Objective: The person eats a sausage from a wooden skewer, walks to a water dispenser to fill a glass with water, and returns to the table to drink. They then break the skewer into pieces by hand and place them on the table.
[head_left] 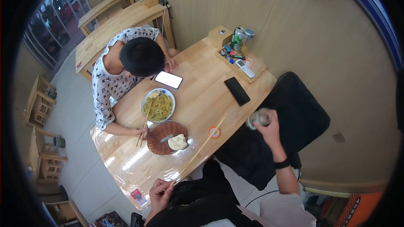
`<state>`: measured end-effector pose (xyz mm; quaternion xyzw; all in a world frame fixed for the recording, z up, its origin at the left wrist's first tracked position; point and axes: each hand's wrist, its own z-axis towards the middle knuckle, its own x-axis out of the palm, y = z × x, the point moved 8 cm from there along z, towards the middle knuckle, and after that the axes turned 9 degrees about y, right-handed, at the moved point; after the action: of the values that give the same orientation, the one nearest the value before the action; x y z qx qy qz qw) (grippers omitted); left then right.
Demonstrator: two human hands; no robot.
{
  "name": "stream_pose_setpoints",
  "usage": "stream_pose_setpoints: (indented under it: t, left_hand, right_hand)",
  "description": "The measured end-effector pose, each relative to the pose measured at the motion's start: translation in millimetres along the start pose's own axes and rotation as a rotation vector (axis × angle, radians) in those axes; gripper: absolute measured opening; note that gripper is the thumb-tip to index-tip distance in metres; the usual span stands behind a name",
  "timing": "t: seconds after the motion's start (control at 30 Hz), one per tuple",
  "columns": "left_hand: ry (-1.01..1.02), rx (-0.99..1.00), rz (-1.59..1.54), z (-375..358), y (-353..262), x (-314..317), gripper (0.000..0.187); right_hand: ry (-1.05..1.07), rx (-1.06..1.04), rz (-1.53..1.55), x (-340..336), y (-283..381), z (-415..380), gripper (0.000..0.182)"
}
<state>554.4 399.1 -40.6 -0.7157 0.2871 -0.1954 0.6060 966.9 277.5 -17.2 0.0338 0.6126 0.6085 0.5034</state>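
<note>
My left hand (161,191), at the near edge of the table, pinches the lower end of a long thin wooden stick (197,154). The stick slants up and away across the tabletop. To the right, past the table's edge, my right hand (269,129) is wrapped round a glass jar (259,118), smeared by motion; its contents cannot be made out. An orange-and-white round roll (214,132) lies by the stick's far part. Beyond it a black phone (237,91) rests on the table.
Across the table (198,101), a person holds chopsticks (145,122) near a bowl of noodles (161,106) and a lit phone (168,80). A brown wire basket (156,145) holds a white piece. By the wall stand a tray (254,79), green can (237,38) and tissue box (220,36).
</note>
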Motion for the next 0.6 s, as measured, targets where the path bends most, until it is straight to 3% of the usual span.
stream_pose_setpoints:
  t: [0.17, 0.23, 0.33, 0.5, 0.6]
  left_hand:
    - [0.070, -0.089, 0.164, 29.4, -2.8, 50.1, 0.016]
    - [-0.055, -0.110, 0.114, 34.2, -3.4, 51.9, 0.015]
    - [-0.115, -0.160, 0.153, 44.5, -6.4, 59.1, 0.014]
    - [-0.164, -0.145, 0.161, 58.6, -18.5, 73.6, 0.014]
    - [-0.208, -0.213, 0.179, 60.1, -21.5, 76.4, 0.014]
  right_hand:
    - [-0.096, 0.010, -0.038, -39.0, -62.2, 131.7, 0.037]
    - [-0.136, 0.119, 0.135, -44.6, -90.6, 180.2, 0.043]
    - [-0.139, 0.102, -0.063, -46.7, -121.8, 252.3, 0.050]
    - [-0.231, 0.102, -0.054, -28.1, -181.3, 320.7, 0.059]
    - [-0.183, 0.112, -0.068, -8.9, -210.5, 346.2, 0.060]
